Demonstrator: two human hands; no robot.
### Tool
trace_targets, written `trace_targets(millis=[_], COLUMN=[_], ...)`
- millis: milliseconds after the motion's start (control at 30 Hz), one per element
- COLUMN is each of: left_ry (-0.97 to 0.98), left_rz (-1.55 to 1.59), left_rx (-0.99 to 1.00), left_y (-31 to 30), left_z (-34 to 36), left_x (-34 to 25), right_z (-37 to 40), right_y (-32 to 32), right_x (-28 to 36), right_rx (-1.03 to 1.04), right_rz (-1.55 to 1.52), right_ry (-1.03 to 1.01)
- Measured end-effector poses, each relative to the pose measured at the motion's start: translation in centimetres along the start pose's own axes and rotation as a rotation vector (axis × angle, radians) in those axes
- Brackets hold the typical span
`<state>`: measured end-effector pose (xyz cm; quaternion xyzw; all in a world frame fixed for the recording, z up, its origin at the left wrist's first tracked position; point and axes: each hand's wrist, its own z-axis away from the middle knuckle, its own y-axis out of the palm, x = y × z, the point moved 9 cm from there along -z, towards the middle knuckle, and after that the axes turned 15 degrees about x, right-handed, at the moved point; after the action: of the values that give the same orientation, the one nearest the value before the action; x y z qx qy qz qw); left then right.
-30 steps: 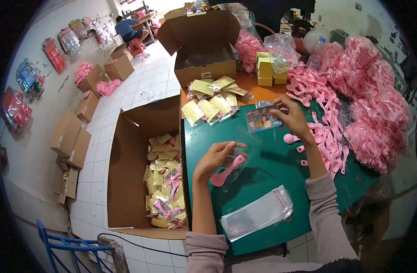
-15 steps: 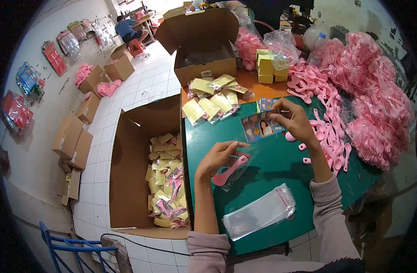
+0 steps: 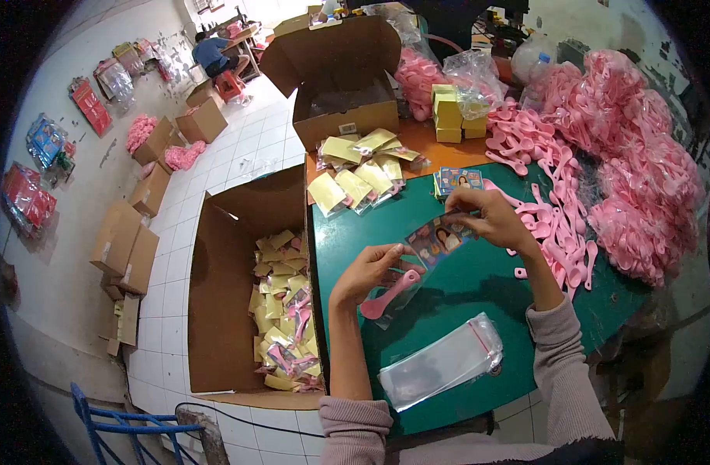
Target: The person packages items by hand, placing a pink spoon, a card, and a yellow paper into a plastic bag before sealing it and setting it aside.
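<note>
My left hand (image 3: 376, 273) pinches a clear plastic bag (image 3: 386, 316) near its mouth. Inside the bag lies a pink spoon (image 3: 388, 295), its bowl toward the bottom end. My right hand (image 3: 490, 220) is closed on the upper right edge of a colourful printed card (image 3: 435, 242). That card's lower left end meets the bag's mouth, beside my left fingertips. Below both hands, a stack of clear plastic bags (image 3: 440, 363) rests on the green table (image 3: 355, 256). A small pile of printed cards (image 3: 457, 180) lies just beyond my right hand.
Loose pink spoons (image 3: 558, 225) and bulging bags of them (image 3: 642, 178) cover the right side. Filled packets (image 3: 355, 180) lie at the table's back left. A large cardboard box (image 3: 238, 302) with more packets stands left. Far back, a person (image 3: 213, 54) sits on a red stool.
My right hand has brought the card down and left, from above the bag to its mouth. My left hand still grips the bag in nearly the same place.
</note>
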<state>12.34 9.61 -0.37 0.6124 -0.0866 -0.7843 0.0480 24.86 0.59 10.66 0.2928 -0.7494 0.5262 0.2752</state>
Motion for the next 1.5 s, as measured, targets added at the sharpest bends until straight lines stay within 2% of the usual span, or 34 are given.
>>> trace_targets(millis=[67, 167, 233, 267, 333, 367, 467, 567, 600, 667, 700, 733, 767, 833, 867, 933, 967, 1033, 1100, 1167, 1300, 1367, 1433, 1500], left_ry=[-0.009, -0.085, 0.053, 0.053, -0.069, -0.068, -0.035, 0.045, 0.097, 0.148, 0.068, -0.013, -0.013, -0.040, -0.040, -0.064, -0.066, 0.125, 0.144, 0.115, 0.078, 0.076, 0.094, 0.118], left_rz=[-0.011, -0.158, -0.264, -0.265, -0.248, -0.248, -0.155, -0.211, -0.289, -0.363, -0.459, -0.555, -0.557, -0.764, -0.765, -0.361, -0.362, -0.226, -0.152, -0.091, -0.086, -0.106, -0.144, -0.179], left_rx=[-0.005, -0.046, 0.094, 0.094, 0.017, 0.016, 0.053, 0.097, 0.120, 0.143, 0.045, -0.055, -0.055, -0.077, -0.077, 0.122, 0.123, 0.173, 0.177, 0.122, 0.095, 0.151, 0.153, 0.153], left_y=[-0.3, -0.6, 0.8, 1.0, 0.7, 0.8, 1.1, 1.7, 2.2, 3.0, 2.4, 1.6, 1.5, 0.9, 0.4, 0.1, -0.3, -0.2, -0.4, -0.8, -0.5, 0.3, 0.5, 0.6], left_z=[-0.2, -0.5, -0.9, -0.7, 0.0, 0.1, -0.1, -1.5, -1.8, -1.9, -1.8, -1.6, -1.6, -1.6, -1.2, 0.0, 0.7, 2.1, 2.4, 2.7, 2.7, 2.4, 1.6, 0.5], left_x=[0.4, 1.3, 0.1, -0.2, -0.3, -0.5, -0.5, -0.4, -1.0, -1.5, -1.3, -1.2, -0.9, -0.7, -0.7, 0.4, 0.4, -0.9, -0.9, -0.8, -1.3, -1.5, -1.1, -0.1], right_z=[-0.1, 0.0, 0.1, 0.2, 0.2, 0.1, -0.1, -0.3, 0.0, 0.2, 0.3, 0.4, 0.4, 0.7, 0.6, 0.6, 0.7, 0.6, 0.7, 1.1, 1.7, 1.7, 1.6, 1.2], right_y=[2.0, 2.7, 3.0, 3.2, 3.1, 2.8, 3.8, 6.0, 6.7, 7.0, 7.1, 7.5, 7.3, 7.3, 7.1, 6.1, 6.0, 4.9, 4.9, 5.2, 5.1, 4.8, 4.9, 3.6], right_x=[-0.9, -0.5, -0.8, -1.2, -1.8, -1.9, -1.2, -0.6, -1.2, -1.1, -0.9, -1.1, -1.0, -2.4, -2.7, -4.4, -4.6, -4.9, -4.8, -3.6, -4.2, -3.9, -3.9, -3.6], right_rx=[0.208, 0.289, 0.297, 0.305, 0.263, 0.223, 0.260, 0.375, 0.463, 0.460, 0.453, 0.509, 0.507, 0.553, 0.552, 0.433, 0.431, 0.294, 0.316, 0.358, 0.430, 0.308, 0.302, 0.180], right_rz=[-0.084, -0.084, -0.146, -0.207, -0.243, -0.276, -0.129, -0.149, -0.113, -0.043, 0.030, 0.009, 0.009, -0.141, -0.142, -0.374, -0.376, -0.405, -0.362, -0.634, -0.481, -0.565, -0.522, -0.290], right_ry=[0.151, 0.187, 0.217, 0.247, 0.193, 0.140, 0.037, 0.036, 0.137, 0.061, -0.020, -0.012, -0.013, 0.204, 0.203, 0.277, 0.277, 0.265, 0.323, 0.371, 0.370, 0.327, 0.336, 0.226])
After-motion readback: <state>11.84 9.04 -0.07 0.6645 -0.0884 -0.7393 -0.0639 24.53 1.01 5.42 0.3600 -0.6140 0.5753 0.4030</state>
